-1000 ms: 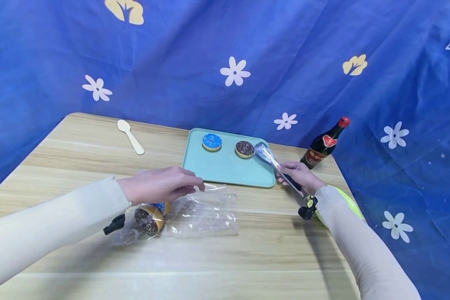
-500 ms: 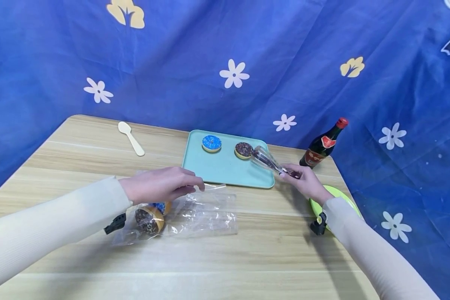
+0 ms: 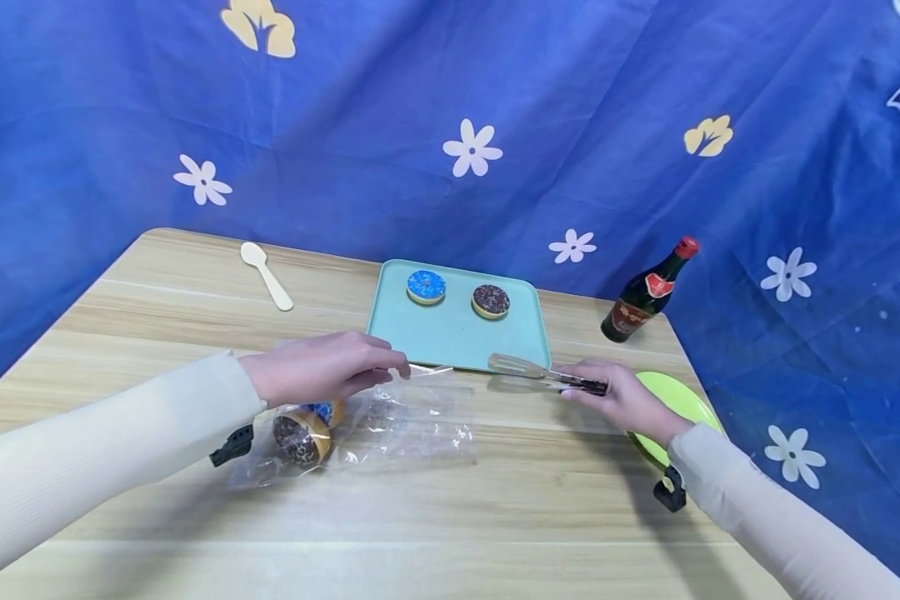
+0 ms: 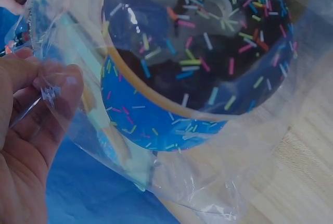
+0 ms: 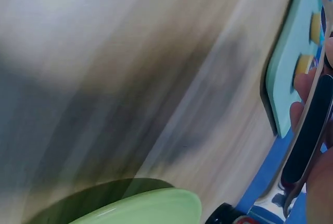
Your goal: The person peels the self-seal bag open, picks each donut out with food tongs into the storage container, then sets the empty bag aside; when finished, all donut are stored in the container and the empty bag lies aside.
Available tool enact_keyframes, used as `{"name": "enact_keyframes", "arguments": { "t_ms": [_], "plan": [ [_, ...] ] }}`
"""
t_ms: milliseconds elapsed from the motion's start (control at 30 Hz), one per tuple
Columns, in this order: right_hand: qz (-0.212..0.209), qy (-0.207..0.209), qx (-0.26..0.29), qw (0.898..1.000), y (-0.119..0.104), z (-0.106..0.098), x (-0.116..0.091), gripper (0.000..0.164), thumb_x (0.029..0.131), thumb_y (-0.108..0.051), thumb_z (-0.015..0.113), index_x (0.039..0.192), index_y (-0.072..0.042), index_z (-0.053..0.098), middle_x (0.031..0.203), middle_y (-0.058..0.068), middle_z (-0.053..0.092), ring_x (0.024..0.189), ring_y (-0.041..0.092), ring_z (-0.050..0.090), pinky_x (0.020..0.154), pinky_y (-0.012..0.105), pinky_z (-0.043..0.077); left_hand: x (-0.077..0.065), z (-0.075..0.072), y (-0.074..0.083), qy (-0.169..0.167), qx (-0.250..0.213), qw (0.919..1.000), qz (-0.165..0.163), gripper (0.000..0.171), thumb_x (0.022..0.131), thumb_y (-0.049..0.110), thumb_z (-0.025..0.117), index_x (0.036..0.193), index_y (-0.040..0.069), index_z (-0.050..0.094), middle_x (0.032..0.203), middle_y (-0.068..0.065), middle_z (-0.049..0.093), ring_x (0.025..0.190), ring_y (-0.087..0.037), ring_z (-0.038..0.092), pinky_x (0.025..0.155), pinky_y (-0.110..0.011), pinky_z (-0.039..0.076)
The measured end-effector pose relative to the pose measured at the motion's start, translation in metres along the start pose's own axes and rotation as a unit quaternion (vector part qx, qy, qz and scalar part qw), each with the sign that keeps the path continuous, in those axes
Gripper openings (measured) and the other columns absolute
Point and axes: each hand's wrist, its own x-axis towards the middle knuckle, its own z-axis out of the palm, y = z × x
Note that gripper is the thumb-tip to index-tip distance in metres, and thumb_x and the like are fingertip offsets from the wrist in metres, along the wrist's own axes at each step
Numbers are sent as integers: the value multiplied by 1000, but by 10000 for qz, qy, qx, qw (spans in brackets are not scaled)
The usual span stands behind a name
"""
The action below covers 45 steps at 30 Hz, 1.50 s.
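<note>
My left hand [image 3: 330, 367] pinches the edge of a clear plastic bag [image 3: 412, 429], as the left wrist view shows. Inside the bag lie a chocolate donut with sprinkles [image 4: 203, 41] and a blue donut [image 4: 156, 122]. My right hand [image 3: 611, 396] grips metal tongs [image 3: 528, 369] with dark handle pads, their head at the near edge of the teal tray [image 3: 457, 337]. Nothing shows between the tong ends. On the tray sit a blue donut [image 3: 426, 287] and a chocolate donut [image 3: 491, 301], side by side and apart.
A green plate [image 3: 671, 400] lies by the right table edge, partly behind my right wrist. A dark bottle with a red cap [image 3: 645, 296] stands at the back right. A cream spoon [image 3: 267, 275] lies at the back left. A blue cloth [image 3: 345, 125] hangs behind the table.
My right hand has drawn the tongs away from the chocolate donut on the tray, towards me and down to the tray's near edge. The left hand and bag hold nearly still.
</note>
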Motion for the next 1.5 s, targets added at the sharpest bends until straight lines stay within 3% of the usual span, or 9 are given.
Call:
{"name": "enact_keyframes", "arguments": {
  "t_ms": [133,467,733,900,1233,1500],
  "plan": [
    [-353,-175,-245,9989,-8,3,-5,34,92,-32,65,126,-29,64,118,-7,69,111,9,63,91,30,54,-1,0,0,2,24,10000,-42,19,97,11,57,110,23,64,99,12,69,86,-2,63,78,-26,55],
    [-904,-401,-677,9928,-32,22,-3,39,95,-33,61,133,-28,58,120,-5,66,109,12,64,89,29,54,-1,1,1,-59,-79,9999,-19,21,97,11,58,111,24,64,105,10,70,90,-4,66,79,-25,56],
    [-1131,-237,-1077,9874,-51,34,0,43,94,-36,62,135,-27,56,125,-10,63,108,5,62,89,27,55,-1,5,1,-76,-153,9998,-92,22,97,10,57,112,24,65,106,10,71,89,-2,66,78,-23,56],
    [-1211,-275,-1229,9846,-51,36,2,42,95,-36,61,135,-27,56,124,-11,62,103,3,63,84,26,56,-2,5,1,-13,-179,9998,-36,23,96,10,57,112,25,65,105,11,70,88,-1,65,77,-22,56],
    [-1060,-387,-1043,9881,-41,29,2,41,94,-33,62,134,-30,57,125,-11,62,110,7,63,89,29,56,-2,3,1,30,-193,9998,29,23,96,9,59,111,25,65,107,11,71,95,-5,67,81,-24,57],
    [-1449,-281,-1221,9815,-41,37,4,42,94,-34,63,135,-29,56,123,-12,63,110,5,62,91,28,55,-1,2,1,-11,-264,9996,-20,21,97,10,57,112,23,65,109,6,72,97,-6,68,82,-26,57]
  ]
}}
